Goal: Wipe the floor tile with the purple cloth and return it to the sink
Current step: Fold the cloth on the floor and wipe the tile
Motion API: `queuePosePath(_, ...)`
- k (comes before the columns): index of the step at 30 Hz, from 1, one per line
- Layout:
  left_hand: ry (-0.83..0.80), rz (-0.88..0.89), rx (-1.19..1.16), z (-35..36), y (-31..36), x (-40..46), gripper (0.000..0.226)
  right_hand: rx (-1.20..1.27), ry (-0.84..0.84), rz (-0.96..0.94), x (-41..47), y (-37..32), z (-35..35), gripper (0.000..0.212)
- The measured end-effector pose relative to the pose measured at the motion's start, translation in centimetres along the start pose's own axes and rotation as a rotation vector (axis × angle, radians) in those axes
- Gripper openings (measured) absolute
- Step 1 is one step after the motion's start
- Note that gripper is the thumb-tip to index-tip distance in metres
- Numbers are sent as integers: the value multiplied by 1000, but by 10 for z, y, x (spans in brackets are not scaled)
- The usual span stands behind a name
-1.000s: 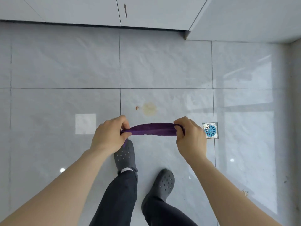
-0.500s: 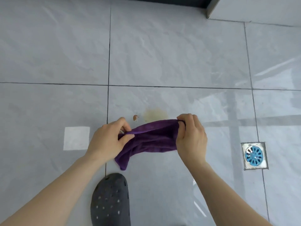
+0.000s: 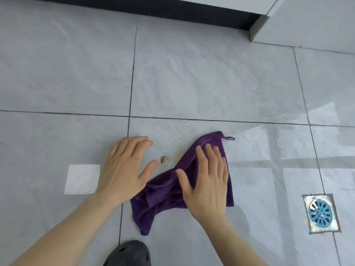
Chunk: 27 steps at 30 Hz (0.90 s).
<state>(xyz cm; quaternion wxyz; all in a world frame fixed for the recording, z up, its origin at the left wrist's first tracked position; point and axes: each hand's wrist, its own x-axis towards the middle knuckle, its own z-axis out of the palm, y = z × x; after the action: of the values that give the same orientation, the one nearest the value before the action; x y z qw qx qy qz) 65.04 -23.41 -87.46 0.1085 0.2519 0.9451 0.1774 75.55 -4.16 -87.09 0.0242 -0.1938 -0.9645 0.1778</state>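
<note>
Right hand (image 3: 206, 181) flat on purple cloth (image 3: 163, 196), left hand (image 3: 124, 166) beside

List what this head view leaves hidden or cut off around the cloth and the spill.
- Yellowish stain: mostly hidden by the purple cloth; only a sliver shows at its upper left edge.
- Cloth middle: hidden under the right hand.
- Left hand: contact with the tile cannot be told.
- Dark shoe: cut off by the bottom edge.
- Sink: out of frame.
- Brown crumb: too small to identify.
</note>
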Motion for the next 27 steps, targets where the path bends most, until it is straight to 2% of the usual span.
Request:
queuePosePath(3, -1, -47, 117, 8, -18, 15, 65, -78, -162, -29, -10, 2, 19, 88)
queuePosePath(6, -36, -125, 193, 22, -29, 26, 68, -130, -212, 5, 5, 1, 32, 92)
queuePosePath(9, -9, -183, 208, 32, -33, 29, 70, -196, -211, -11, 22, 2, 37, 85)
queuePosePath(14, -21, -172, 228, 32, -33, 30, 70, -224, -204, -64, 53, 6, 41, 70)
queuePosePath(27, -7, -167, 208, 31, -34, 32, 67, -70, -149, -130, 95, 5, 44, 54)
